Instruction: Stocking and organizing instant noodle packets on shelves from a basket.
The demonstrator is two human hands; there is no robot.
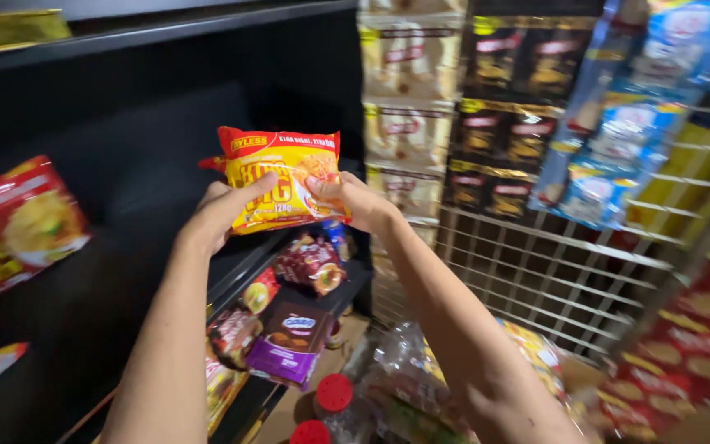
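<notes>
Yellow and red noodle packet (pixel 285 181) is up in front of a dark shelf (pixel 125 189), pinched on both sides: left hand (pixel 222 212) clamped on its lower left edge, right hand (pixel 353 200) gripping the right edge. Looks like the stocking step, packet mid-air and not set down yet. More snack packs (pixel 293 337) sit on the lower shelf below. Next move probably needs a steady push into the shelf gap.
</notes>
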